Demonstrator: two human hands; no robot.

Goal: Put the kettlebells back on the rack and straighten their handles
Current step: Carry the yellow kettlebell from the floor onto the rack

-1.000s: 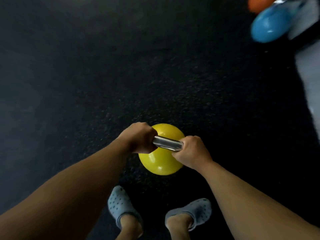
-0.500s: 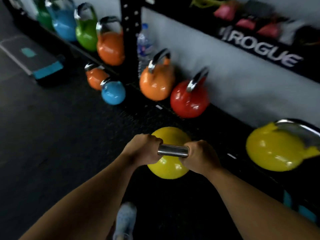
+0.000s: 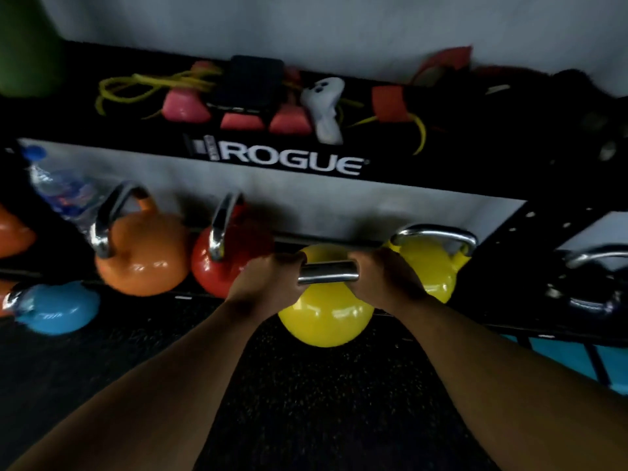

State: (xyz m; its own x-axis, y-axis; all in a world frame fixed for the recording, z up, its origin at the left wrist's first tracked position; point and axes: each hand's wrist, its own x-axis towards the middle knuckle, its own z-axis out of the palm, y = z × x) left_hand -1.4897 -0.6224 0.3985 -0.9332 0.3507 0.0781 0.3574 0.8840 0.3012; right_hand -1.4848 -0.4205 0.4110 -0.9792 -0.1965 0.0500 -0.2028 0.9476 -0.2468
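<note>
A yellow kettlebell (image 3: pixel 324 317) with a steel handle hangs in both my hands at the front edge of the low black rack (image 3: pixel 509 321). My left hand (image 3: pixel 268 283) grips the handle's left end and my right hand (image 3: pixel 382 278) grips its right end. The ball hangs partly over the rack's edge and partly over the floor. Behind it to the right, a second yellow kettlebell (image 3: pixel 431 266) stands on the rack. A red kettlebell (image 3: pixel 221 263) and an orange kettlebell (image 3: pixel 142 256) stand to the left, their handles turned edge-on.
A blue kettlebell (image 3: pixel 56 307) lies on the dark rubber floor at the left. A water bottle (image 3: pixel 61 192) leans behind the orange one. A dark kettlebell (image 3: pixel 588 283) sits at the right. The upper shelf marked ROGUE (image 3: pixel 289 161) holds pink weights and bands.
I have carried the yellow kettlebell from the open floor up to the rack. The view has swung from the floor to face the rack head-on; both hands keep their grip.
</note>
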